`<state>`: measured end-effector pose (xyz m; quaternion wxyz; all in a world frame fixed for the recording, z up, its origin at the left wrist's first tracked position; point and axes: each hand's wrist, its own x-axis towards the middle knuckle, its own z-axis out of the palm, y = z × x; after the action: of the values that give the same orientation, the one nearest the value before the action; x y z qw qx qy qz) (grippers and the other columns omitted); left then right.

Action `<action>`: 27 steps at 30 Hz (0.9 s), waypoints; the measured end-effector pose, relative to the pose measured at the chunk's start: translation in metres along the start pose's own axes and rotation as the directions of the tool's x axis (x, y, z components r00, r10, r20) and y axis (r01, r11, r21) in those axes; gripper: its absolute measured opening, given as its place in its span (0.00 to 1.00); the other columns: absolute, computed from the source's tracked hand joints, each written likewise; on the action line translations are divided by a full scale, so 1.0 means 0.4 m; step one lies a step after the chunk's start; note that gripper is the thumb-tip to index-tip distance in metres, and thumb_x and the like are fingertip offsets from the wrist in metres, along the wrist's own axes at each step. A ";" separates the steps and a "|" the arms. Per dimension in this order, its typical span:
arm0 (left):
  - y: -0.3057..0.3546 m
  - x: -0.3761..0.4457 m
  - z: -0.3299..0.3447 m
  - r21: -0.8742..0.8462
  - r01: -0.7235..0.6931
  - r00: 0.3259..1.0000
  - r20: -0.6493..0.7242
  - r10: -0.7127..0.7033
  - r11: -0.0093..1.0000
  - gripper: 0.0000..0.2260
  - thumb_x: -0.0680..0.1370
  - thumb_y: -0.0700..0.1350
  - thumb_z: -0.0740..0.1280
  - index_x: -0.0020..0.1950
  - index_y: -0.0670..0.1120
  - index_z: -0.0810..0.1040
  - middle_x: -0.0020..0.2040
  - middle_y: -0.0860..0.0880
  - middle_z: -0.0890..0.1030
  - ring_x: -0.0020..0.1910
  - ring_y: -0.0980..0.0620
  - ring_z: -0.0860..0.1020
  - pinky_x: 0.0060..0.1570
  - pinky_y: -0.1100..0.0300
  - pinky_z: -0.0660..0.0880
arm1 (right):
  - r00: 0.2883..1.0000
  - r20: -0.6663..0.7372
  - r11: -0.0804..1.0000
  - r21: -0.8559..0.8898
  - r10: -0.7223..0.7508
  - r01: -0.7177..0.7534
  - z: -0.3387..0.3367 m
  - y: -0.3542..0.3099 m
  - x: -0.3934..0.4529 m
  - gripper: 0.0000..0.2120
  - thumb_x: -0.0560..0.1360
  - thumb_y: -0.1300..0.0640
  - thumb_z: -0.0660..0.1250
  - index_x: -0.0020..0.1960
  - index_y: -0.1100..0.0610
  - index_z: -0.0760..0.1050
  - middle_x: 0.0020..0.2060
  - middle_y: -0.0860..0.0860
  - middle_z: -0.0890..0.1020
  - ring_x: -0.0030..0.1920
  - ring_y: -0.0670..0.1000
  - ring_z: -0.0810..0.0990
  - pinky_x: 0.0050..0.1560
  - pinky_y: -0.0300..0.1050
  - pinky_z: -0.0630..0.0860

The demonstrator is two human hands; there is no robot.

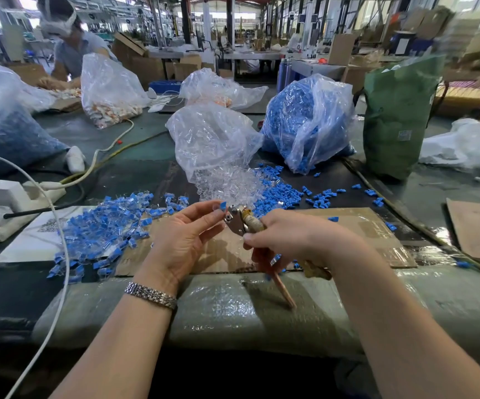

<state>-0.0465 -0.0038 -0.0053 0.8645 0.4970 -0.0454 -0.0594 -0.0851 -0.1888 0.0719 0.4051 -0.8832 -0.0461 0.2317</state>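
My right hand (284,234) grips a pair of metal pliers (237,218) by their worn handles, with the jaws pointing left. My left hand (187,237) pinches a small blue plastic piece (223,205) between thumb and fingertips and holds it right at the plier jaws. Both hands hover over a flat cardboard sheet (356,226). To the left lies a heap of joined blue-and-clear pieces (103,228). Beyond the hands are loose clear pieces (227,185) and loose blue pieces (279,191).
A clear bag of clear parts (212,139) and a bag of blue parts (307,122) stand behind the piles. A green sack (397,116) is at the right. A power strip with chargers (17,194) and white cable lie left. Another person (71,44) works at far left.
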 end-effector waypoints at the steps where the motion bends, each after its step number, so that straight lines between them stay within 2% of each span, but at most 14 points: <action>1: -0.002 0.001 0.000 0.015 -0.005 1.000 -0.001 0.005 1.000 0.09 0.68 0.36 0.72 0.43 0.45 0.89 0.45 0.47 0.87 0.45 0.54 0.85 0.45 0.62 0.82 | 1.000 -0.002 1.000 0.003 -0.009 0.009 0.004 -0.003 0.004 0.11 0.84 0.55 0.62 0.50 0.63 0.75 0.43 0.60 0.82 0.38 0.54 0.83 0.46 0.51 0.84; 3: -0.007 0.003 -0.002 0.033 -0.011 1.000 0.002 0.011 0.999 0.09 0.68 0.36 0.72 0.43 0.46 0.89 0.45 0.47 0.87 0.45 0.54 0.85 0.44 0.63 0.81 | 1.000 -0.011 1.000 0.006 -0.016 0.016 0.008 -0.002 0.011 0.11 0.84 0.55 0.62 0.51 0.63 0.76 0.42 0.59 0.82 0.41 0.55 0.82 0.47 0.52 0.84; 7: -0.013 0.006 -0.014 0.098 -0.022 1.000 0.024 0.020 0.995 0.08 0.69 0.37 0.74 0.46 0.46 0.88 0.49 0.45 0.87 0.48 0.51 0.85 0.46 0.63 0.81 | 0.999 -0.025 1.000 -0.001 -0.030 0.030 0.018 0.012 0.024 0.12 0.83 0.53 0.62 0.49 0.61 0.76 0.36 0.54 0.81 0.36 0.51 0.82 0.42 0.49 0.83; 10: -0.016 0.006 -0.017 0.107 -0.017 0.999 0.044 0.012 0.994 0.09 0.69 0.38 0.75 0.48 0.46 0.88 0.50 0.42 0.87 0.49 0.49 0.85 0.47 0.60 0.82 | 0.999 -0.037 0.999 0.002 -0.033 0.033 0.030 0.028 0.031 0.17 0.83 0.47 0.62 0.46 0.60 0.77 0.33 0.52 0.81 0.33 0.51 0.82 0.40 0.49 0.83; 12: -0.017 0.005 -0.016 0.117 -0.020 0.999 0.051 0.015 0.993 0.09 0.70 0.38 0.75 0.49 0.46 0.88 0.50 0.41 0.87 0.49 0.48 0.86 0.45 0.60 0.83 | 0.995 -0.097 1.000 -0.014 -0.025 0.024 0.045 0.036 0.039 0.21 0.82 0.42 0.62 0.42 0.59 0.77 0.31 0.52 0.80 0.31 0.51 0.81 0.39 0.50 0.82; 17: -0.022 0.008 -0.019 0.211 -0.050 0.998 0.039 0.042 0.976 0.10 0.70 0.39 0.75 0.51 0.46 0.88 0.52 0.41 0.87 0.51 0.46 0.86 0.48 0.61 0.83 | 0.980 -0.201 0.991 -0.135 -0.007 -0.021 0.075 0.041 0.052 0.25 0.80 0.35 0.60 0.39 0.56 0.73 0.32 0.52 0.75 0.32 0.53 0.74 0.44 0.53 0.79; 19: -0.025 0.010 -0.019 0.269 -0.051 0.999 0.031 0.045 0.962 0.10 0.71 0.40 0.75 0.51 0.47 0.88 0.53 0.41 0.87 0.53 0.45 0.85 0.51 0.59 0.82 | 0.980 -0.199 0.991 -0.135 0.001 -0.028 0.075 0.037 0.048 0.26 0.80 0.35 0.59 0.39 0.56 0.73 0.32 0.53 0.76 0.33 0.54 0.76 0.47 0.55 0.80; 21: -0.026 0.008 -0.018 0.325 -0.052 0.999 0.016 0.050 0.944 0.09 0.71 0.41 0.74 0.50 0.50 0.88 0.51 0.43 0.87 0.52 0.46 0.84 0.50 0.59 0.82 | 0.986 -0.165 0.992 -0.124 0.010 -0.031 0.068 0.030 0.039 0.27 0.80 0.35 0.59 0.42 0.59 0.76 0.35 0.57 0.81 0.36 0.57 0.81 0.52 0.58 0.81; 23: -0.026 0.005 -0.019 0.394 -0.089 0.992 -0.047 0.117 0.915 0.07 0.73 0.41 0.75 0.48 0.51 0.87 0.48 0.46 0.87 0.47 0.50 0.84 0.45 0.62 0.81 | 0.992 -0.121 0.996 -0.080 0.033 -0.043 0.055 0.029 0.027 0.27 0.81 0.38 0.59 0.49 0.62 0.78 0.41 0.59 0.85 0.42 0.59 0.86 0.54 0.61 0.82; 24: -0.024 0.006 -0.024 0.470 -0.123 0.974 -0.111 0.197 0.874 0.06 0.75 0.41 0.75 0.48 0.51 0.86 0.47 0.48 0.87 0.46 0.53 0.84 0.44 0.63 0.81 | 0.993 -0.112 0.997 -0.054 0.041 -0.047 0.046 0.031 0.021 0.25 0.81 0.39 0.60 0.51 0.62 0.78 0.40 0.57 0.85 0.42 0.57 0.86 0.54 0.60 0.82; 25: -0.022 0.008 -0.029 0.575 -0.144 0.935 -0.187 0.301 0.805 0.06 0.76 0.40 0.75 0.47 0.52 0.85 0.46 0.50 0.86 0.46 0.55 0.83 0.45 0.64 0.80 | 0.991 -0.129 0.998 -0.045 0.043 -0.049 0.034 0.035 0.015 0.24 0.81 0.39 0.61 0.51 0.61 0.78 0.38 0.55 0.84 0.40 0.55 0.85 0.54 0.58 0.82; 27: -0.015 0.011 -0.037 0.761 -0.094 0.802 -0.324 0.502 0.642 0.09 0.77 0.38 0.72 0.48 0.53 0.80 0.48 0.53 0.82 0.48 0.55 0.81 0.49 0.65 0.77 | 0.974 -0.224 0.994 -0.090 0.037 -0.059 0.004 0.045 0.007 0.21 0.80 0.39 0.63 0.47 0.59 0.76 0.36 0.52 0.80 0.36 0.52 0.80 0.47 0.52 0.81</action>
<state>-0.0404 0.0054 -0.0179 0.5797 0.7728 0.0800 0.2456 -0.0850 -0.1988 0.0567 0.3591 -0.9229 0.0097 0.1387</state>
